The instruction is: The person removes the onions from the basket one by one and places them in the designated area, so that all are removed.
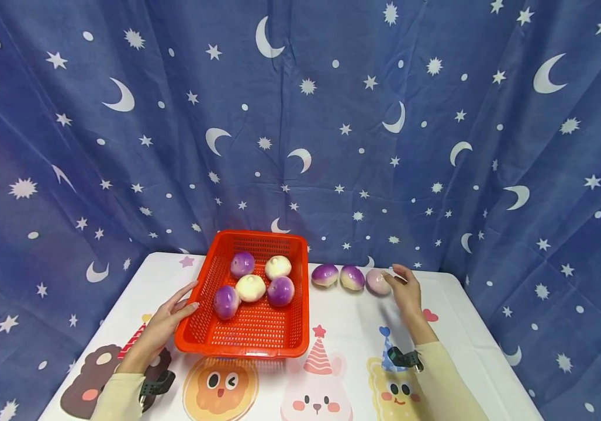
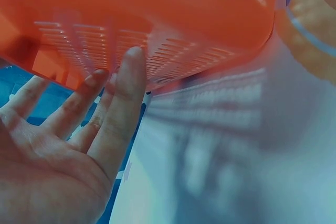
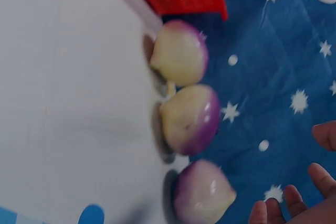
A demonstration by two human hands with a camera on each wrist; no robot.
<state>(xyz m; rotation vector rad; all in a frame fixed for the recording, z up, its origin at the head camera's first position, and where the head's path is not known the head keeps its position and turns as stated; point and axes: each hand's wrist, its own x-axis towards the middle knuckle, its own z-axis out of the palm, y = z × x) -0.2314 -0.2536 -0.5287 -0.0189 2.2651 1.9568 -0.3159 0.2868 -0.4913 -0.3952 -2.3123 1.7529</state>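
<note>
Right grip (image 1: 408, 292), loose and holding nothing, hovers at the edge of the rightmost turnip (image 1: 377, 282) in a row on the desk (image 1: 348, 327), best cupped gently around its rounded sides, while the relaxed left grip (image 1: 165, 321) lies alongside the red basket (image 1: 248, 352).

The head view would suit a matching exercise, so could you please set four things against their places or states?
Things:
1. red basket
2. left hand
3. right hand
4. curtain

Places or states:
A. at the right end of a row of three turnips
B. behind the table, patterned with white moons and stars
C. at the left side of the red basket
D. with five loose turnips inside

Pairs: 1-D, 2-C, 3-A, 4-B
</note>
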